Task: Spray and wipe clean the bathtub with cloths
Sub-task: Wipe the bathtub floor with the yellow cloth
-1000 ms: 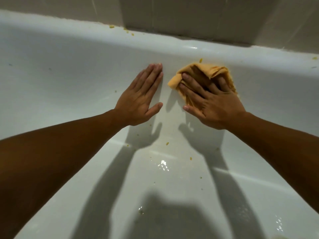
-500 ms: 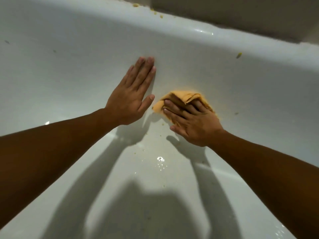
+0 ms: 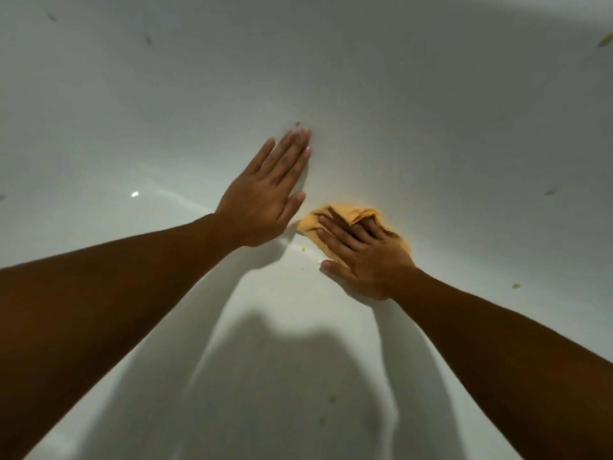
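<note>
The white bathtub [image 3: 431, 127] fills the view, and I look down at its far inner wall and floor. My left hand [image 3: 265, 197] lies flat against the wall with straight fingers and holds nothing. Just to its right, my right hand [image 3: 361, 257] presses a crumpled orange cloth [image 3: 345, 214] against the curve where the wall meets the floor. Its fingers lie spread on the cloth, and two fingertips are hidden under a fold.
Small bits of dirt dot the tub: a yellow crumb [image 3: 303, 249] near the cloth, a greenish speck [image 3: 515, 286] at the right, a dark speck [image 3: 298, 123] above my left fingertips. Shadows of my arms and head fall on the floor.
My right hand has wiped the cloth down the wall from near the rim to the floor curve. The view has tilted down, so the rim and tiles are out of sight. My left hand stays planted.
</note>
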`<act>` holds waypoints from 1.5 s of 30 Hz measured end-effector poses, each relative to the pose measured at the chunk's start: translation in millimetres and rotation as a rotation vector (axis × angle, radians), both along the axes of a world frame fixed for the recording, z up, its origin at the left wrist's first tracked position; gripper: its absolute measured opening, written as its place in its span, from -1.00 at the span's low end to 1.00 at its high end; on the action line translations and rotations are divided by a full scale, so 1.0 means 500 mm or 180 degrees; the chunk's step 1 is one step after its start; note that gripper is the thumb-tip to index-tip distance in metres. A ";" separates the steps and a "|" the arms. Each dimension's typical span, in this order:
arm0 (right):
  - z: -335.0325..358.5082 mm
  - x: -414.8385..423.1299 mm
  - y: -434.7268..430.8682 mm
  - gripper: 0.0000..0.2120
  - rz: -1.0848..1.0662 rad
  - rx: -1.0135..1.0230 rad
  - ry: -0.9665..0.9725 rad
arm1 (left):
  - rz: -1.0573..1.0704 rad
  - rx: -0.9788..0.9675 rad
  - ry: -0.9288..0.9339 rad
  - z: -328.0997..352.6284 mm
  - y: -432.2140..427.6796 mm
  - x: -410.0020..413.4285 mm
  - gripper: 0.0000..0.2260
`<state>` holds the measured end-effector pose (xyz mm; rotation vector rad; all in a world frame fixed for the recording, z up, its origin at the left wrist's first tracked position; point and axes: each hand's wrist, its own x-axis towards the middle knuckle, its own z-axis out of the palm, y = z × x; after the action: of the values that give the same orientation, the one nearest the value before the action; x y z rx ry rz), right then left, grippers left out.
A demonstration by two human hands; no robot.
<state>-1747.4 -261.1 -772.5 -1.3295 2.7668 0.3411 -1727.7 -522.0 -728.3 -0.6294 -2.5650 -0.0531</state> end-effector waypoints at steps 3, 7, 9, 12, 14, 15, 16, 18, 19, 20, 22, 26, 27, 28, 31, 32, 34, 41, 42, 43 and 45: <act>0.012 -0.003 0.013 -0.38 -0.0253 -0.0460 0.0782 | -0.0170 -0.0018 -0.0105 -0.019 -0.052 0.036 -0.47; 0.035 -0.040 -0.063 -0.41 -0.0319 -0.0681 0.1082 | 0.0048 -0.0044 -0.0201 -0.048 -0.143 0.078 -0.44; 0.026 -0.048 -0.127 -0.39 -0.0095 -0.0543 0.0892 | 0.0435 -0.0133 -0.0293 -0.050 -0.195 0.089 -0.40; 0.030 -0.057 -0.162 -0.38 0.0282 -0.0255 0.0741 | 0.0843 -0.0400 -0.0486 -0.027 -0.276 0.097 -0.32; 0.069 -0.067 -0.135 -0.44 0.0172 -0.0428 0.0998 | 0.0974 -0.0546 -0.0547 -0.002 -0.312 0.096 -0.29; 0.096 -0.070 -0.122 -0.46 0.0046 -0.0573 0.1178 | 0.1002 -0.0601 -0.0562 0.013 -0.332 0.096 -0.28; 0.125 -0.074 -0.103 -0.45 -0.0081 -0.0659 0.1331 | 0.1044 -0.0632 -0.0569 0.020 -0.340 0.096 -0.27; 0.175 -0.088 -0.117 -0.44 -0.0275 -0.0763 0.1533 | 0.1149 -0.0710 -0.0570 0.039 -0.372 0.100 -0.25; 0.190 -0.096 -0.145 -0.44 -0.0291 -0.0831 0.1627 | 0.1207 -0.0758 -0.0581 0.046 -0.385 0.104 -0.24; 0.194 -0.102 -0.180 -0.44 -0.0259 -0.0853 0.1676 | 0.1269 -0.0811 -0.0593 0.052 -0.398 0.108 -0.23; 0.183 -0.108 -0.249 -0.44 -0.0015 -0.0641 0.1537 | 0.1381 -0.0868 -0.0619 0.067 -0.421 0.112 -0.21; 0.157 -0.113 -0.275 -0.41 0.0336 -0.0132 0.1231 | 0.1598 -0.0993 -0.0723 0.099 -0.468 0.119 -0.18; 0.170 -0.114 -0.279 -0.42 0.0343 -0.0227 0.1232 | 0.1689 -0.1058 -0.0766 0.110 -0.483 0.122 -0.17; 0.189 -0.115 -0.279 -0.43 0.0312 -0.0329 0.1266 | 0.1789 -0.1128 -0.0829 0.117 -0.495 0.124 -0.16; 0.244 -0.131 -0.318 -0.43 0.0150 -0.0604 0.1461 | 0.2286 -0.1318 -0.1045 0.135 -0.534 0.127 -0.13; 0.253 -0.136 -0.344 -0.42 0.0174 -0.0618 0.1491 | 0.2460 -0.1354 -0.1104 0.142 -0.551 0.126 -0.10; 0.253 -0.143 -0.396 -0.39 0.0255 -0.0471 0.1450 | 0.2726 -0.1428 -0.1211 0.154 -0.579 0.128 -0.05; 0.300 -0.174 -0.559 -0.39 0.0152 -0.0927 0.1495 | 0.2651 -0.2082 -0.1128 0.163 -0.639 0.132 -0.05; 0.304 -0.177 -0.595 -0.40 0.0162 -0.0924 0.1412 | 0.2595 -0.2120 -0.1084 0.163 -0.650 0.136 -0.05; 0.300 -0.176 -0.627 -0.40 0.0220 -0.0757 0.1285 | 0.2537 -0.2137 -0.1045 0.162 -0.657 0.140 -0.05; 0.269 -0.175 -0.656 -0.39 0.0430 -0.0198 0.1167 | 0.2433 -0.2140 -0.0978 0.159 -0.669 0.148 -0.05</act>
<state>-1834.8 -589.2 -637.9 -1.6208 3.0028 0.5628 -1653.8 -856.5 -648.6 0.2105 -2.9298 1.0658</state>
